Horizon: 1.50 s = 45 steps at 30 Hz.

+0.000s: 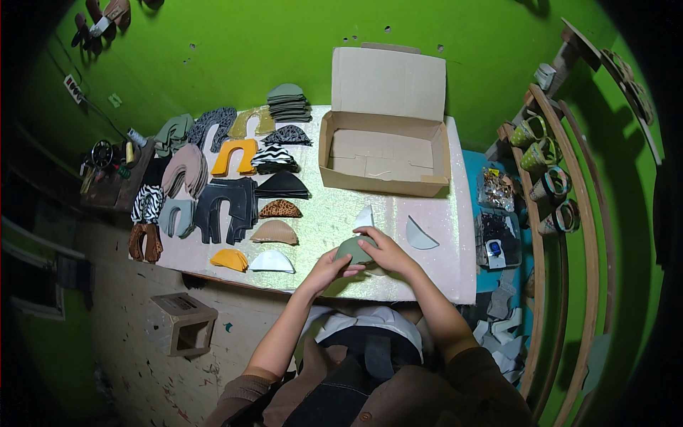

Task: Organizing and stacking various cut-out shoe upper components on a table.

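Near the table's front edge, both my hands hold a green half-moon piece [351, 250] of what looks like leather or fabric. My left hand [328, 272] grips its lower left side, with the thumb along its edge. Over its upper right side, my right hand [389, 254] has its fingers curved. Whether it is one layer or several I cannot tell. Just beyond the hands lies a white pointed piece [364, 216], partly hidden by my right fingers. To the right rests a pale grey half-moon piece [421, 234], apart from my hands.
An opened cardboard box [384, 186] stands at the back of the table [462, 277]. Stacks of half-moon pieces [274, 233] and horseshoe-shaped pieces [185, 171] cover its left side. A wooden rack [560, 249] with sandals is on the right; a smaller box [183, 326] sits on the floor.
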{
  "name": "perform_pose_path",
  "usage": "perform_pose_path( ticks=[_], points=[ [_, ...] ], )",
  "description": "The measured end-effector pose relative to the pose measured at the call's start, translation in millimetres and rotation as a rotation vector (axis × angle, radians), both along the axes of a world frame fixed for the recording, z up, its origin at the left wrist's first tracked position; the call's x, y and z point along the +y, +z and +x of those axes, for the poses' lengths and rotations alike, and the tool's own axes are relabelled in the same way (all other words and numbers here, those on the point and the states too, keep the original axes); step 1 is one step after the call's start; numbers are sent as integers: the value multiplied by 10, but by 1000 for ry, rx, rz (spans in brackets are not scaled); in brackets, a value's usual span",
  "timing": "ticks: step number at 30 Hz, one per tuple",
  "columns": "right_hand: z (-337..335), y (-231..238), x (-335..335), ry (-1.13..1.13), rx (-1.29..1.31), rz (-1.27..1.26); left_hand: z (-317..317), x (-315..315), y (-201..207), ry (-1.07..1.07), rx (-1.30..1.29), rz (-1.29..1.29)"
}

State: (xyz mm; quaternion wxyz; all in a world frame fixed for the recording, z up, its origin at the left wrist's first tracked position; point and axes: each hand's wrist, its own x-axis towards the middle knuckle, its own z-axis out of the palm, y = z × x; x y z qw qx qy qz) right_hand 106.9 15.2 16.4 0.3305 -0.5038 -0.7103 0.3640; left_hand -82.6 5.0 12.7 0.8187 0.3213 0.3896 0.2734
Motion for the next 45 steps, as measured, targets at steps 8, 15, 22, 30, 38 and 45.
perform_pose_path(
  ticks=[8,15,22,30,38,45],
  points=[
    [58,-424,-64,88,254,-457,-143,-166,-164,31,182,41],
    [-425,-56,388,-43,112,-179,-697,373,59,98,422,227],
    [-872,623,1707,-53,-11,-11,-1156,1865,447,297,687,677],
    [-1223,741,3350,-201,-49,388,-1295,3605,666,316,1014,1105],
    [-1304,588,4124,-340,-288,471,-1181,4409,539,340,1013,1015],
    [-1273,255,4411,-363,-444,518,-1172,4789,150,220,1034,1062]
  ],
)
